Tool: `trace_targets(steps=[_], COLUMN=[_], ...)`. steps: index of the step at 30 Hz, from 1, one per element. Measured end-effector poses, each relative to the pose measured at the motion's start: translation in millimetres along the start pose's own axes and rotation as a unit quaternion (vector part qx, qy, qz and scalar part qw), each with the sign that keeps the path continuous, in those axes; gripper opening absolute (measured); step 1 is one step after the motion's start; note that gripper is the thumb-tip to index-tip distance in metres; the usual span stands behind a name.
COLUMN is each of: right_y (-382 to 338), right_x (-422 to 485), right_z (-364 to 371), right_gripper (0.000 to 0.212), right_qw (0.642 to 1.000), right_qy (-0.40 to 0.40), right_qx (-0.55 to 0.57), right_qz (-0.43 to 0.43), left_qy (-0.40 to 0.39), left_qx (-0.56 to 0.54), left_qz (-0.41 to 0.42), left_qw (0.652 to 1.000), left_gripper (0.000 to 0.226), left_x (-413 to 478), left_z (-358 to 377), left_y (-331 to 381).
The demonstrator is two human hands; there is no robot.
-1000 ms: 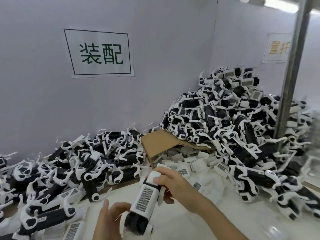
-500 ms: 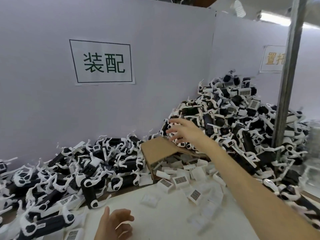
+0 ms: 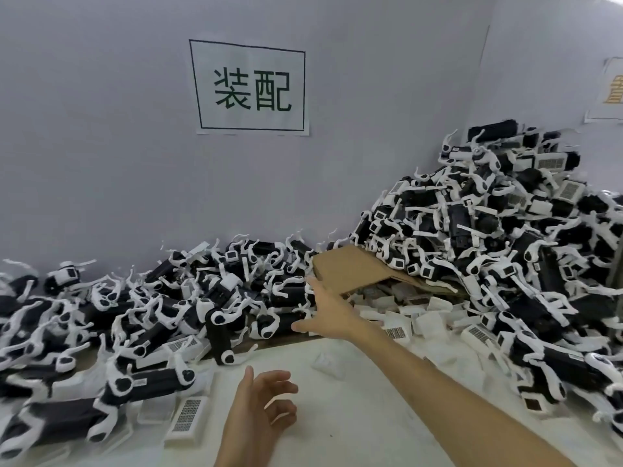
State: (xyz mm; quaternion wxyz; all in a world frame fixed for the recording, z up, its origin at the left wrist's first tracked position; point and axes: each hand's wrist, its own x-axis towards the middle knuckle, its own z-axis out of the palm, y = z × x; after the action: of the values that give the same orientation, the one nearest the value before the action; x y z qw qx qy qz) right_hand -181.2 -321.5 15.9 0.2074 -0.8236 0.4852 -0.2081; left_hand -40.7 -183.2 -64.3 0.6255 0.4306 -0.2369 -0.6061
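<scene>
My right hand (image 3: 328, 313) stretches out over the white table (image 3: 354, 429), fingers straight, reaching toward the low heap of black-and-white plastic devices (image 3: 175, 298) at the left. It holds nothing. My left hand (image 3: 259, 409) hovers low near the table's front with its fingers loosely curled and empty. A taller pile of the same devices (image 3: 488, 237) rises in the right corner.
A brown cardboard flap (image 3: 354, 267) lies between the two heaps, with several small white vented covers (image 3: 404, 315) spilled below it. More white covers (image 3: 187, 416) lie at the front left. A sign with green characters (image 3: 251, 87) hangs on the grey wall.
A second ago both hands held a white-and-black device; it is gone from them now. My right hand swung up toward the right pile, then left and down toward the low heap.
</scene>
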Motion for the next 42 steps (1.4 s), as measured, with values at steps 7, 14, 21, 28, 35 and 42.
trace_targets(steps=[7,14,21,28,35,42], right_y=[7.6,4.8,-23.3,-20.1,13.4,15.1], right_x=[27.9,17.7,-55.4,-121.4,-125.1,-132.2], right_z=[69.7,73.2,46.7,54.8,42.0,8.7], right_gripper=[0.071,0.038,0.008,0.009,0.035,0.018], right_qw=[0.988,0.986,0.961,0.922,0.996,0.995], right_qy=[-0.005,0.095,0.2,-0.009,0.047,-0.082], right_qx=[-0.157,-0.129,0.188,0.387,0.068,0.054], right_qz=[0.013,-0.043,-0.034,-0.008,-0.039,0.014], left_qy=[0.005,0.036,0.04,-0.065,-0.05,-0.074], left_qx=[-0.04,-0.097,-0.101,0.027,-0.043,-0.184], left_qz=[-0.002,-0.015,-0.003,0.028,0.004,0.01], left_qw=[0.999,0.995,0.994,0.997,0.998,0.98], left_gripper=[0.062,0.048,0.043,0.059,0.051,0.021], left_x=[-4.4,-6.0,-10.5,-18.9,-13.4,-4.5], left_z=[-1.7,-3.6,-1.1,-5.0,-11.7,-18.3], left_y=[3.6,7.1,8.7,5.7,3.8,2.3])
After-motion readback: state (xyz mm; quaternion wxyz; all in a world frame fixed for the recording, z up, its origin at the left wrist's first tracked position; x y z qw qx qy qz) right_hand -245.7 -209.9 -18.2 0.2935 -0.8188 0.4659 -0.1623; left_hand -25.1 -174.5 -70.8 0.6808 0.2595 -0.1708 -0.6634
